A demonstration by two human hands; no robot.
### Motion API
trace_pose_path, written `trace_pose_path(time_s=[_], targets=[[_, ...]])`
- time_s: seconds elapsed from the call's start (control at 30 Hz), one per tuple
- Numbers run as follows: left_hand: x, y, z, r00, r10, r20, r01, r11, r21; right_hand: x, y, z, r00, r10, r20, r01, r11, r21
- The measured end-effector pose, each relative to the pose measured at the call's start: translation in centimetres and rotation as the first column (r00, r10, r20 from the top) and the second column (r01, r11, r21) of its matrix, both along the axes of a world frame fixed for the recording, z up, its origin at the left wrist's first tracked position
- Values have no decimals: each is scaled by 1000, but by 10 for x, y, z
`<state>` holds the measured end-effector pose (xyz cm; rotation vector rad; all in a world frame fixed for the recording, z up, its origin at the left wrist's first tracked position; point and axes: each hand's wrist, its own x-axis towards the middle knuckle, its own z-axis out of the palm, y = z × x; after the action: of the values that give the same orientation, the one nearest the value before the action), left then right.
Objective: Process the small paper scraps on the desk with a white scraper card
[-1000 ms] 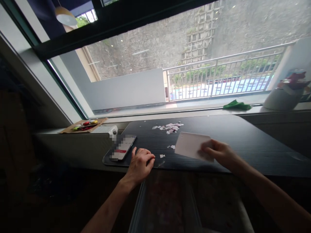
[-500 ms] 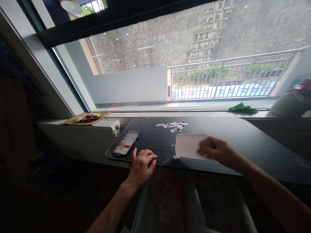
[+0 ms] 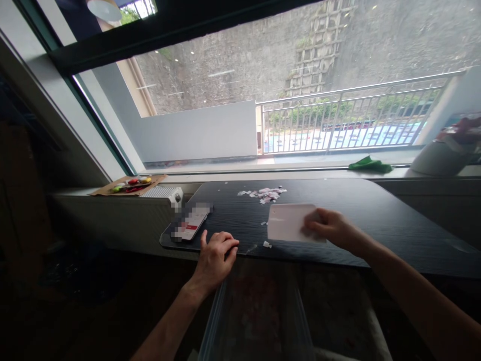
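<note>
My right hand (image 3: 328, 225) is closed on the right end of a white flat card (image 3: 287, 220) with rounded corners and a small hole. Motion blurs my fingertips. The card is just above or on the dark table; I cannot tell which. Small paper slips (image 3: 266, 194) lie in a loose heap behind it. One folded scrap (image 3: 266, 244) sits by the card's lower left corner. At the table's front edge rests my left hand (image 3: 217, 250), fingers apart and slightly bent, holding nothing. Left of it is a phone (image 3: 193, 220), partly pixelated.
The dark wood-grain table (image 3: 356, 205) stands against a window. A radiator (image 3: 124, 210) at the left bears cardboard (image 3: 101, 189) with small colourful items. On the sill lie a green cloth (image 3: 370, 164) and a pale rounded container (image 3: 436, 158). Below the table edge is a clear bin (image 3: 214, 321).
The view has shifted slightly. The card's tilt has changed a little in my right hand, and the folded scrap now shows apart from its corner. My left hand stays at the edge.
</note>
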<state>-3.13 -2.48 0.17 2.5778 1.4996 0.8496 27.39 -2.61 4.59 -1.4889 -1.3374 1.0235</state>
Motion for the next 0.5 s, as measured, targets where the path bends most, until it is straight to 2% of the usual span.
trace_pose_path(time_s=[0.17, 0.23, 0.33, 0.43, 0.5], targets=[[-3, 1, -3, 1000, -17, -4, 17, 1000, -4, -3, -3, 3, 997, 40, 72, -43, 999, 28], [-5, 2, -4, 1000, -25, -7, 25, 1000, 2, 15, -8, -2, 995, 25, 92, -26, 1000, 15], [-6, 3, -6, 1000, -25, -6, 25, 1000, 19, 59, -21, -6, 988, -27, 152, 29, 1000, -11], [-7, 4, -8, 1000, -23, -7, 24, 999, 44, 96, -34, 0, 984, -78, 160, 84, 996, -29], [-8, 5, -10, 1000, -29, -11, 30, 998, 58, 106, -39, 5, 988, -91, 124, 96, 995, -34]])
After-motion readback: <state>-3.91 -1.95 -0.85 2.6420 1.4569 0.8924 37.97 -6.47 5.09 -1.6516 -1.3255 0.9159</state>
